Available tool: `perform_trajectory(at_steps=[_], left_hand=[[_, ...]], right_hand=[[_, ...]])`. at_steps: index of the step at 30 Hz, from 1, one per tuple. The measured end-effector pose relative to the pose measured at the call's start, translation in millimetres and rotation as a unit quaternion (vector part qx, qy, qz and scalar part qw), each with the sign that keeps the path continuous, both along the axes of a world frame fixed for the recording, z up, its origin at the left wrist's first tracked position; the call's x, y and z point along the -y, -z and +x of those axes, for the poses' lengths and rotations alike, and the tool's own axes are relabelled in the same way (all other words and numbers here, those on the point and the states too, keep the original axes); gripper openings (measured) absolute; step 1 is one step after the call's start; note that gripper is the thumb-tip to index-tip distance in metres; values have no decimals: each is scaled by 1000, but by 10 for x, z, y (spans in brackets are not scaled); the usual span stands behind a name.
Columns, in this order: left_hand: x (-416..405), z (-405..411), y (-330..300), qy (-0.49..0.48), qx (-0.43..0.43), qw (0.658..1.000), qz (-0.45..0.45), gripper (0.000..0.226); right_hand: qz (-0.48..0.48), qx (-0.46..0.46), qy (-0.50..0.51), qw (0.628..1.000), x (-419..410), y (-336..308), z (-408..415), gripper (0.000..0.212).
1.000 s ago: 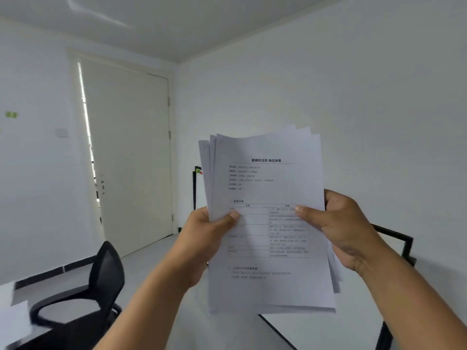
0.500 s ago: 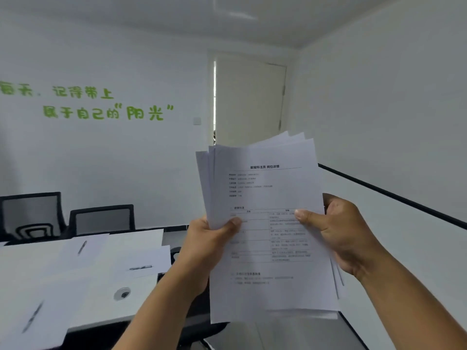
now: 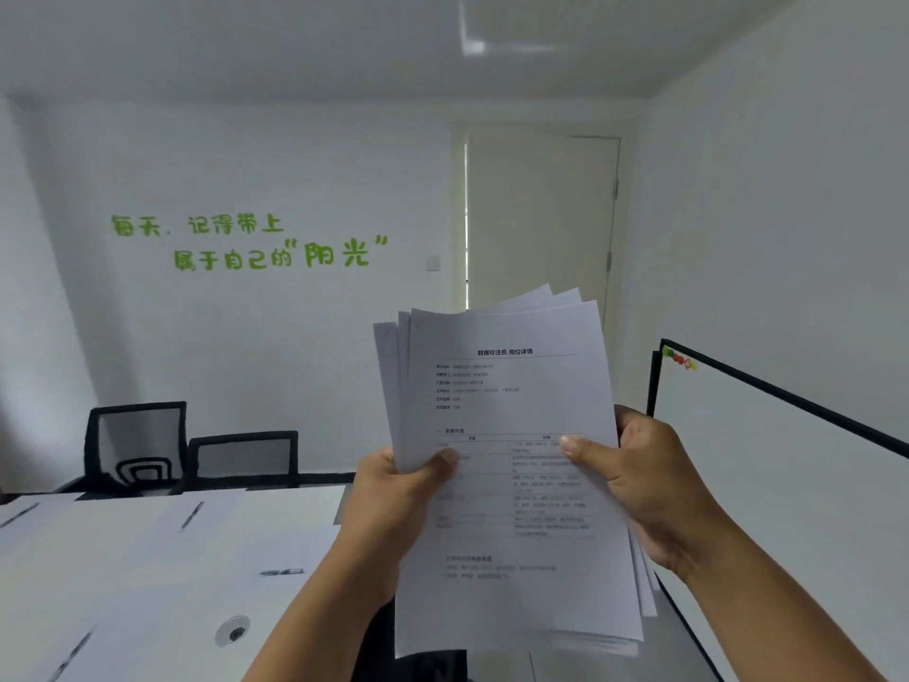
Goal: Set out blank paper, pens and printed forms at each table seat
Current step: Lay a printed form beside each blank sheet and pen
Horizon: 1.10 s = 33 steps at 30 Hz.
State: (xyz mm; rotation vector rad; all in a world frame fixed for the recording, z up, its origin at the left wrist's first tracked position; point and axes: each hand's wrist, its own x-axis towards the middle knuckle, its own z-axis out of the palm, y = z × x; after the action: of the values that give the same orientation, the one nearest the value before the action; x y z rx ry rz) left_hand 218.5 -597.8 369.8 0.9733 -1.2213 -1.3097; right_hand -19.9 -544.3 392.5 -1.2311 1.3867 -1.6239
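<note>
While both thumbs press its front, left hand [image 3: 393, 504] and right hand [image 3: 654, 489] grip forms [image 3: 511, 386].

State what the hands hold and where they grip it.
Both hold the fanned stack of printed forms: left hand pinches its left edge, right hand its right edge.

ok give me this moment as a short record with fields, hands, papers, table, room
left hand: left hand grips the stack's left edge, thumb on the top sheet
right hand: right hand grips the right edge, thumb on the top sheet
held item: printed forms, fanned stack, held upright in the air
table: white table at lower left, sheets with pens already laid out
seats: two black chairs at the far side
room: closed door, whiteboard at right
</note>
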Motion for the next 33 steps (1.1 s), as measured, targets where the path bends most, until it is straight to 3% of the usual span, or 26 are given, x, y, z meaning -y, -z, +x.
perform_trajectory(at_steps=[8,17,33], left_hand=[[373,-774,-144,-15,9,1000,-13,9],[1017,-937,-97,-43,17,999,-7,11],[3237,-844,-19,-78,18,997,1,8]], right_hand=[[-20,-5,-27,999,489,-97,-821,16],[-18,20,-64,998,1323,26,-1022,20],[8,33,-75,997,3597,79,-914,22]])
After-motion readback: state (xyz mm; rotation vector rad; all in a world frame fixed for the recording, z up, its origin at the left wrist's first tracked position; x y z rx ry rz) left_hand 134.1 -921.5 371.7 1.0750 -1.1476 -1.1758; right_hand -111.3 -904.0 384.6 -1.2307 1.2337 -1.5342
